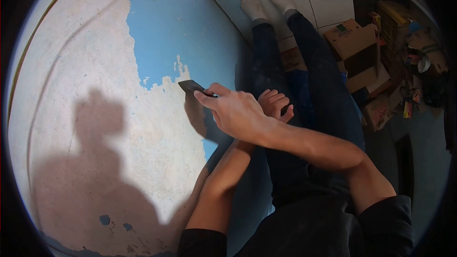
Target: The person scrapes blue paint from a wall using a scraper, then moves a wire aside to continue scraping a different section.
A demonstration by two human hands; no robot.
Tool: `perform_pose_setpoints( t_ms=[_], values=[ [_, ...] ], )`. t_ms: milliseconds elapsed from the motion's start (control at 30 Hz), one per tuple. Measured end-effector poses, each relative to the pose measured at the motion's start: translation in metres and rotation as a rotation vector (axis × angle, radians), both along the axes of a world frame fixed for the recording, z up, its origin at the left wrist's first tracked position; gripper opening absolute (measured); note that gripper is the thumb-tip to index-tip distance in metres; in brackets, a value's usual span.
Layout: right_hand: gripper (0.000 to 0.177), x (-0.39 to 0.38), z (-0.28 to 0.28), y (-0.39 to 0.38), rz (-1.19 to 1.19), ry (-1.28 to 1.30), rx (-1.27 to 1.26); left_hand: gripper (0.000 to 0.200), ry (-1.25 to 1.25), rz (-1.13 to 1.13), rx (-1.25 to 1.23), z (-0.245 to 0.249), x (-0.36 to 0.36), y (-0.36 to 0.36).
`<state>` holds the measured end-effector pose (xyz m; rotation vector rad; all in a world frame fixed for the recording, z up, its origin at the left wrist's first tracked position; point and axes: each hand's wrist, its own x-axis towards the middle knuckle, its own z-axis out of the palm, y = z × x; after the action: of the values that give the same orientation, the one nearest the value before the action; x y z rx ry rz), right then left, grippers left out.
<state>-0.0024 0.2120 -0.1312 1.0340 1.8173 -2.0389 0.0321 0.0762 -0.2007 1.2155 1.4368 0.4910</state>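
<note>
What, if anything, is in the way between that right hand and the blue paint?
Nothing visible: the right hand holds a scraper, its blade beside the ragged edge of the blue paint. The left hand is by the right wrist, outside that path.

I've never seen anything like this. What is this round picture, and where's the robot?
There is no robot: these are a person's bare hands, seen by a camera worn on that person's head, looking down past their own body. The right hand holds a dark, flat-bladed scraper at or very near a wall where blue paint meets a pale, bare-looking patch. The left hand, loosely curled beyond the right forearm, shows nothing in its fingers. Pale-socked feet rest on white floor tiles, near an open brown cardboard box. The large dark shape on the wall is a shadow.
</note>
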Motion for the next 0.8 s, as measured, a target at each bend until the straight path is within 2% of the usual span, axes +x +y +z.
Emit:
perform_pose_setpoints(
  t_ms=[33,67,200,400,500,600,700,800],
  values=[
    [0.049,0.001,0.005,-0.002,0.017,-0.004,-0.019,0.026,0.006,0.007,0.018,0.000,0.000,-0.001],
    [0.045,-0.001,-0.004,-0.010,-0.051,0.010,0.136,0.026,0.011,0.013,0.035,-0.001,0.000,-0.002],
    [0.046,-0.020,-0.041,0.006,-0.018,-0.024,0.164,0.026,0.058,-0.013,0.156,-0.015,0.005,-0.009],
    [0.050,0.000,0.004,0.003,0.004,-0.015,-0.088,0.024,0.003,0.010,0.026,0.001,0.000,0.002],
    [0.042,-0.006,-0.014,-0.008,-0.079,-0.003,0.133,0.026,0.000,0.010,0.051,-0.003,0.001,0.000],
    [0.043,-0.029,-0.056,0.004,-0.088,-0.024,0.150,0.026,0.114,-0.055,0.224,-0.013,0.004,-0.007],
    [0.042,-0.020,-0.049,0.003,-0.054,0.004,0.161,0.025,0.091,-0.059,0.185,-0.015,0.005,-0.011],
    [0.042,0.000,-0.013,-0.005,-0.052,0.019,0.065,0.025,0.032,-0.070,0.003,-0.004,-0.001,-0.006]
  ],
)
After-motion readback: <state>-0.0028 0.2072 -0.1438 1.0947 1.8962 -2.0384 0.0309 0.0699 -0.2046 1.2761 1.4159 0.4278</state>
